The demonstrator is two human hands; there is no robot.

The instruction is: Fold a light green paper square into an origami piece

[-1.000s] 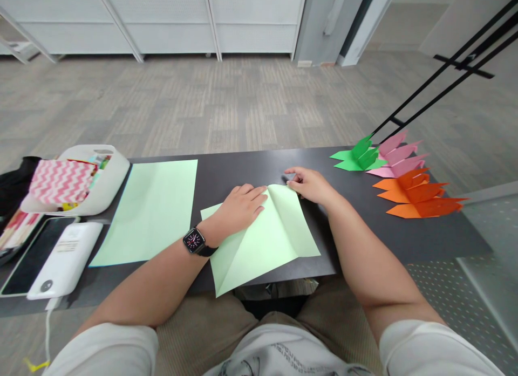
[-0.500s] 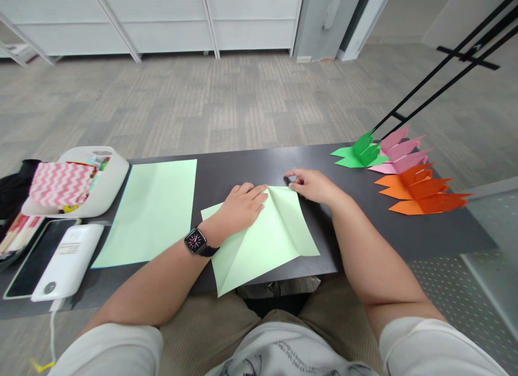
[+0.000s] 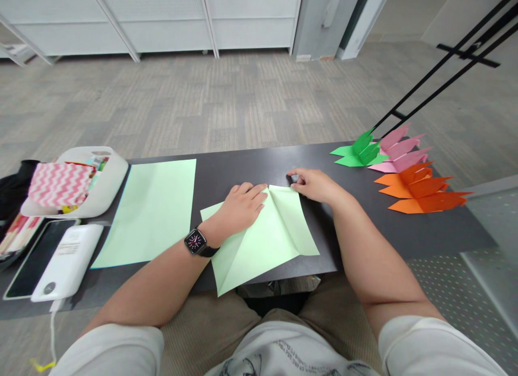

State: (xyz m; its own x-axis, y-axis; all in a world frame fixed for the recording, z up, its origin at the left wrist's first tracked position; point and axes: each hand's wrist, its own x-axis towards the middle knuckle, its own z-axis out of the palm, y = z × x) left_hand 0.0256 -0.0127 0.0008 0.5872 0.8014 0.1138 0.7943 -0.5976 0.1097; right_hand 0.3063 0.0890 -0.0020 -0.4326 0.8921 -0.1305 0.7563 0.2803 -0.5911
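A pale green sheet of paper (image 3: 267,236) with diagonal creases lies before me, its side flaps partly raised and its near corner past the table's edge. My left hand (image 3: 243,206) rests flat over its upper left part, fingers together and stretched out, pressing it down. At the sheet's upper right corner is my right hand (image 3: 311,184), fingers curled and thumb against the paper edge. Its index finger arches beyond the edge; the exact grip is partly hidden. A second pale green sheet (image 3: 154,209) lies flat on the left.
The dark table (image 3: 243,165) carries green (image 3: 360,151), pink (image 3: 404,152) and orange folded paper shapes (image 3: 421,190) on the right. To the left are a white basket (image 3: 115,176), a phone (image 3: 36,257) and a white power bank (image 3: 68,262) with a cable. Black poles (image 3: 429,79) stand behind.
My right hand has shifted slightly right at the paper's upper corner, and the top edge there looks a little more turned. My left hand stays in place.
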